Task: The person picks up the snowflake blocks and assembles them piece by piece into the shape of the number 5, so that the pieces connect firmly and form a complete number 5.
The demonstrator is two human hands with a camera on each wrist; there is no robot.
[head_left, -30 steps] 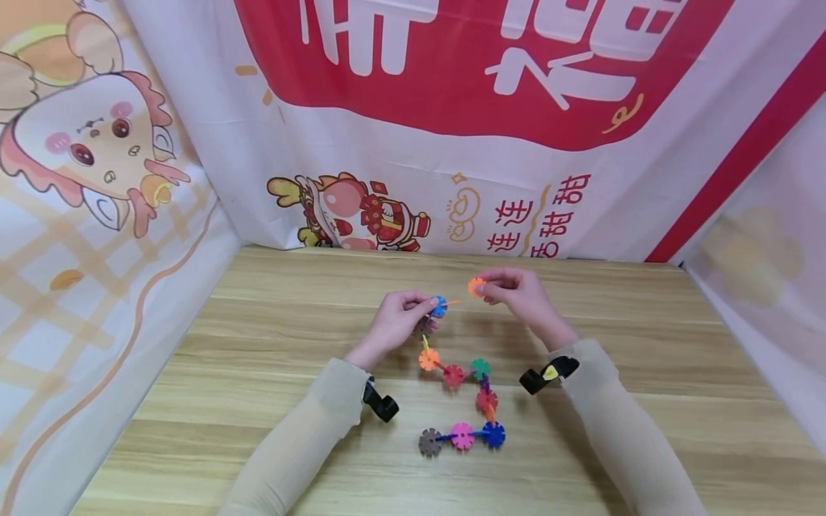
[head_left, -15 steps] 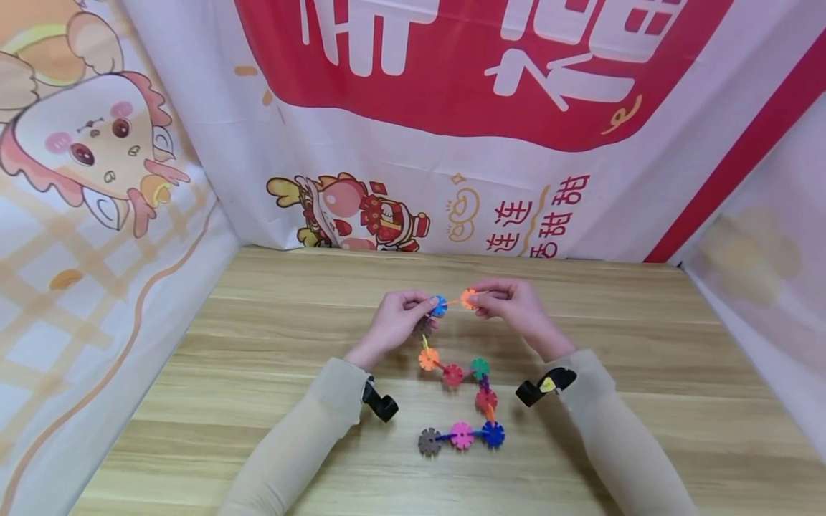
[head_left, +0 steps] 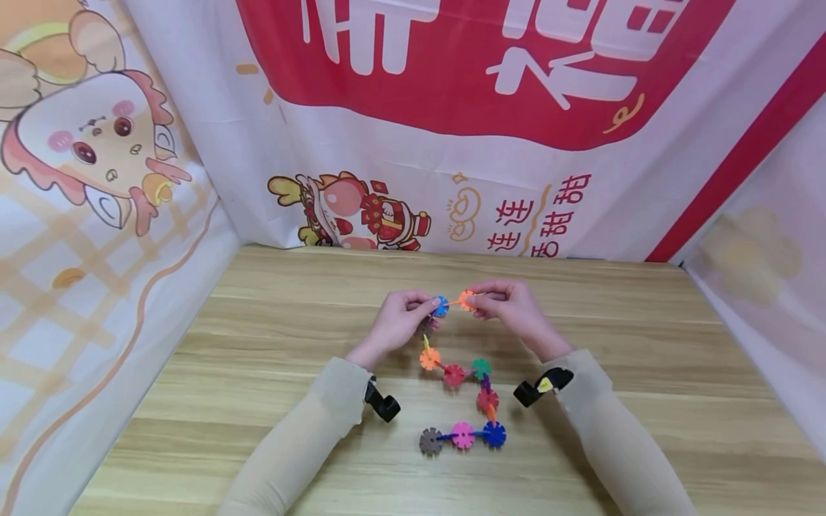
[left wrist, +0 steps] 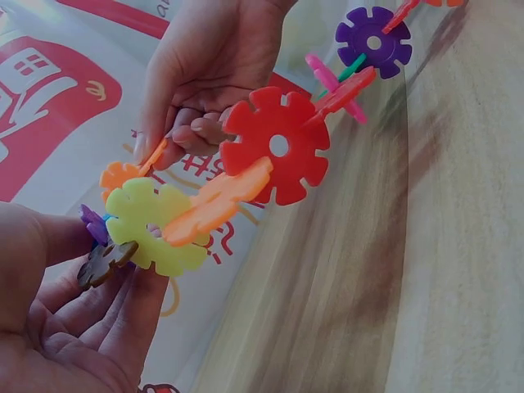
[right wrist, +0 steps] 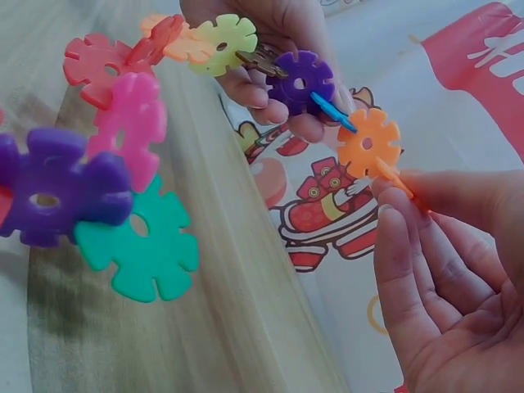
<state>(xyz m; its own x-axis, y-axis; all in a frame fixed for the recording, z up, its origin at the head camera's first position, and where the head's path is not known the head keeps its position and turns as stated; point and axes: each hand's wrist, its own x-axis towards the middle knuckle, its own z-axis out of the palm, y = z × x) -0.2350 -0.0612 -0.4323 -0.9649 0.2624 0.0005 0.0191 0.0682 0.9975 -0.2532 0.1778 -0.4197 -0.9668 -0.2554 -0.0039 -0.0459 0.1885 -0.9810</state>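
Observation:
In the head view my left hand (head_left: 399, 321) pinches a blue snowflake disc (head_left: 442, 307) near the upper end of a chain of slotted plastic snowflake discs. My right hand (head_left: 513, 309) pinches an orange snowflake disc (head_left: 466, 299) between thumb and fingers. The right wrist view shows that disc edge-on, meeting another orange disc (right wrist: 368, 143) at its rim. A blue disc (right wrist: 333, 112) and a purple disc (right wrist: 301, 84) follow toward the left hand. Yellow (left wrist: 155, 225) and brown (left wrist: 106, 264) discs sit by the left fingers in the left wrist view.
The chain zigzags toward the wearer over the wooden table (head_left: 271, 430), past a green disc (head_left: 480, 368) and a dark blue disc (head_left: 494, 434), to a grey-brown disc (head_left: 431, 441) at its end. A printed cloth (head_left: 387, 158) stands behind the table.
My right hand has moved left and slightly down, bringing its orange disc up to the orange disc at the chain's end. My left hand has stayed almost in place.

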